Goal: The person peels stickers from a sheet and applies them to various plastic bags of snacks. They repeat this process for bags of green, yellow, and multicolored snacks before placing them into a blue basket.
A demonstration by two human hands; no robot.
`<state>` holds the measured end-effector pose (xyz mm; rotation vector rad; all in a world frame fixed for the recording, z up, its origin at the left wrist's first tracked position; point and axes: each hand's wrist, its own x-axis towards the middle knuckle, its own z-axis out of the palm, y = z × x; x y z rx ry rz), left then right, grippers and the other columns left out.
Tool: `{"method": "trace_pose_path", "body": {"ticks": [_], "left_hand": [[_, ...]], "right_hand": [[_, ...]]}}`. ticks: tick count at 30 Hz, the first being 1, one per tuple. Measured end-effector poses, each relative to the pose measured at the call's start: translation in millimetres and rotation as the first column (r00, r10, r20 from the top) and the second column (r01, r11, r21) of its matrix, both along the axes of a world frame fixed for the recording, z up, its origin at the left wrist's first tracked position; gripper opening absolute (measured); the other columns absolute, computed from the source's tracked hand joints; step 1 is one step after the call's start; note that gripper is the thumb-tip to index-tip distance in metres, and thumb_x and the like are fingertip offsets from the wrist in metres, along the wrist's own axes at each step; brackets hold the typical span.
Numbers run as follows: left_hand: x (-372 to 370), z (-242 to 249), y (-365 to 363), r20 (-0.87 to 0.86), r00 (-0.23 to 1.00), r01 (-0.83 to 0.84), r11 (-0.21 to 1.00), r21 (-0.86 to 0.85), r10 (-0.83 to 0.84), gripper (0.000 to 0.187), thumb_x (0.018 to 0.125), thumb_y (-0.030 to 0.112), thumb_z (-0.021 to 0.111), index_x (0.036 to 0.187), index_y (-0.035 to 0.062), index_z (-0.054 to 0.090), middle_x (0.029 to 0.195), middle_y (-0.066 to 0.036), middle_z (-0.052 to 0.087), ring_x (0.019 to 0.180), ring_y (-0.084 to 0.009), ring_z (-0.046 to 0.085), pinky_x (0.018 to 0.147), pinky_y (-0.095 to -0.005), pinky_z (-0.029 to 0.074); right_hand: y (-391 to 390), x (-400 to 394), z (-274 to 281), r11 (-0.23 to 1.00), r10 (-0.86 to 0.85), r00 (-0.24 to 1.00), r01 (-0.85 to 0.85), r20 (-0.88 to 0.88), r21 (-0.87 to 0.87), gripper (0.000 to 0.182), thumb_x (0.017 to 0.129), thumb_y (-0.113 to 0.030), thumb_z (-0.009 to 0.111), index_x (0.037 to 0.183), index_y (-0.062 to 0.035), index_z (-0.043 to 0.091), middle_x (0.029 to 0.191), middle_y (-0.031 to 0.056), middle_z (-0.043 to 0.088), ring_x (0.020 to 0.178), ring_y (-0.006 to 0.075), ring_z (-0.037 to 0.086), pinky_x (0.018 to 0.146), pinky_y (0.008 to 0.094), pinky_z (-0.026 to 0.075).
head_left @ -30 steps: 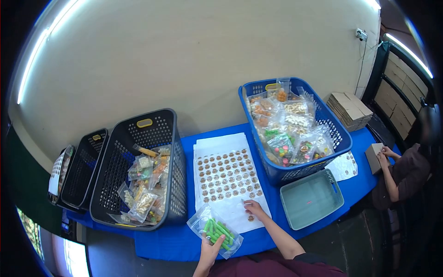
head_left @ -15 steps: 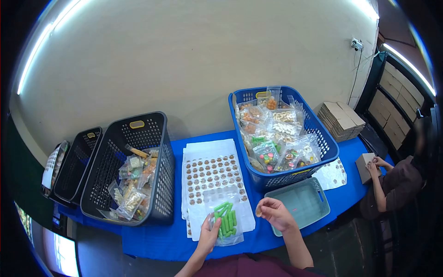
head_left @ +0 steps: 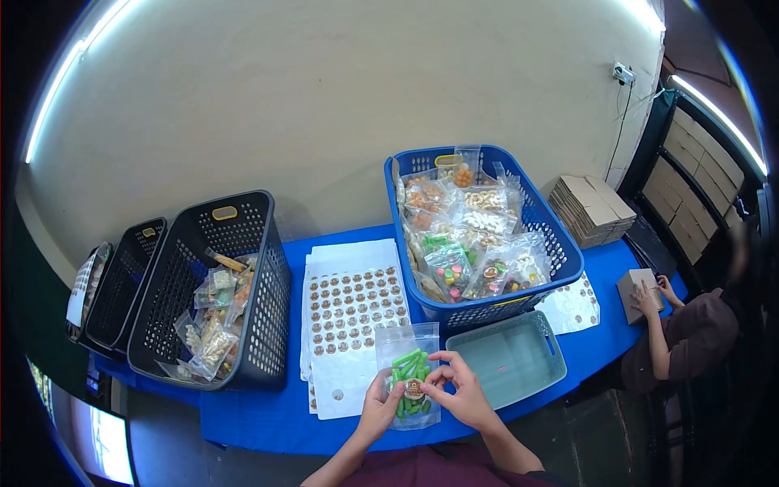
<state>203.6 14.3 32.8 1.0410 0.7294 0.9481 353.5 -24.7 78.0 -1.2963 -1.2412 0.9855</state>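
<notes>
My left hand (head_left: 376, 411) grips the left side of a clear plastic bag (head_left: 410, 339) with bright green stick-shaped pieces inside, its thumb on the front. On the bag's front lies a round brown-and-gold sticker (head_left: 414, 389). My right hand (head_left: 464, 395) is closed at the sticker's right edge, thumb and fingertips against the bag. Just beyond the bag, sheets of round brown stickers (head_left: 355, 308) lie stacked on the table, with blank places in the lower rows. A pale green tray (head_left: 540, 381) sits right of my right hand, a tiny pink piece inside it.
A blue basket (head_left: 565, 278) full of bagged snacks stands behind the tray. Left of the sheets, a dark basket (head_left: 276, 325) holds more bags, with another dark basket (head_left: 122, 300) beside it. Flattened cardboard (head_left: 592, 207) is piled at right, near a person handling a box (head_left: 629, 300).
My right hand has moved left to the bag, bringing the round sticker onto its front. The bag now faces me more upright. The whole view has shifted slightly.
</notes>
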Motion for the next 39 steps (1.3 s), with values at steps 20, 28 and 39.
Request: {"method": "trace_pose_path", "body": {"ticks": [20,28,39], "left_hand": [[8,7,-34,-0.036,0.996,-0.080,0.994,0.069,0.083,0.040,0.079,0.003,0.056,0.112,-0.0055,0.036,0.099,-0.012,0.051,0.090,-0.0130,0.051,0.076,-0.0244,0.043],[11,5,-34,0.031,0.997,-0.076,0.995,0.067,0.074,0.040,0.081,0.002,0.052,0.115,-0.0045,0.032,0.103,-0.011,0.049,0.094,-0.0133,0.050,0.078,-0.0246,0.043],[15,-1,-32,0.036,0.997,-0.073,0.995,0.065,0.071,0.035,0.083,0.005,0.051,0.114,-0.0022,0.034,0.104,-0.010,0.048,0.094,-0.0122,0.049,0.077,-0.0234,0.042]], "right_hand": [[-8,12,21,0.988,0.149,0.982,-0.144,0.117,-0.050,0.044,0.069,-0.003,0.063,0.106,-0.0016,0.039,0.064,0.0002,0.054,0.053,0.0035,0.041,0.051,0.0182,0.033],[-10,24,9,0.996,0.087,0.984,-0.090,0.154,0.012,0.053,0.066,-0.007,0.068,0.108,-0.0034,0.037,0.080,0.0040,0.053,0.063,0.0066,0.043,0.057,0.0203,0.036],[-12,6,-17,0.992,0.091,0.988,-0.101,-0.121,-0.082,0.026,0.077,-0.014,0.061,0.096,0.0023,0.054,0.083,0.0050,0.059,0.074,0.0056,0.053,0.062,0.0207,0.044]]}}
